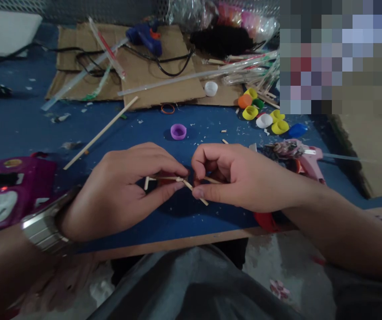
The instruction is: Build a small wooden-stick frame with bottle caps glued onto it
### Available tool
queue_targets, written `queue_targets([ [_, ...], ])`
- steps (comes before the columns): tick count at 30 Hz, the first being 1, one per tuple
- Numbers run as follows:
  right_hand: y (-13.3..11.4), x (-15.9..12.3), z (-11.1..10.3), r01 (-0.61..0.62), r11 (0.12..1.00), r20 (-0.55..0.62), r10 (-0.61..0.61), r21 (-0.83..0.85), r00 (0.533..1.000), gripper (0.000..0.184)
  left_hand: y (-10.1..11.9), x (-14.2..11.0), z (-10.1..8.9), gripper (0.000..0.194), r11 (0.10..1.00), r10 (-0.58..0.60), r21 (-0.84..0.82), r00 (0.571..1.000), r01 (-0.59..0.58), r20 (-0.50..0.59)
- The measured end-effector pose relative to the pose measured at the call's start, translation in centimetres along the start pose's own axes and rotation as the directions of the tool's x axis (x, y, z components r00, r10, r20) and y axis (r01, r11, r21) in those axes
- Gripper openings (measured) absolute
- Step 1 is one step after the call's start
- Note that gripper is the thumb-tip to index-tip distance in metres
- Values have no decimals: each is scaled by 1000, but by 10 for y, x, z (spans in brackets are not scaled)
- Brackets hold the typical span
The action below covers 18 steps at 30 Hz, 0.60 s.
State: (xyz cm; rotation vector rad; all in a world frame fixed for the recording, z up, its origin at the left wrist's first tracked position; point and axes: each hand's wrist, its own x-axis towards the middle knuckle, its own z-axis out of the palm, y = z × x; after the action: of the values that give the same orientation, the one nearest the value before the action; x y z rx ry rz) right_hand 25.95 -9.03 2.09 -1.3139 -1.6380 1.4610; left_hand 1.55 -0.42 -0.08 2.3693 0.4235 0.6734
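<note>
A small frame of thin pale wooden sticks (177,180) is being pinched between the left hand (120,191) and the right hand (240,178), fingertips of both closed narrowly on it just above the blue tabletop (27,129), near its bare wooden front edge (177,243). Open blue surface is lying beyond the fingers, up to a purple plastic bottle cap (178,131). A pink glue gun (306,158) is lying just right of the right hand's knuckles. One stick end is jutting below the right thumb.
</note>
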Motion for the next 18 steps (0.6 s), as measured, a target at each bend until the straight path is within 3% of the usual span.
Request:
queue_targets([
  [10,1,0,0,3,1000,16,-4,20,1000,25,0,1,0,8,1000,25,-12,1000,-25,2],
  [18,1,1,-1,-83,983,59,74,166,996,39,1,1,-2,12,999,43,-30,998,-41,47],
])
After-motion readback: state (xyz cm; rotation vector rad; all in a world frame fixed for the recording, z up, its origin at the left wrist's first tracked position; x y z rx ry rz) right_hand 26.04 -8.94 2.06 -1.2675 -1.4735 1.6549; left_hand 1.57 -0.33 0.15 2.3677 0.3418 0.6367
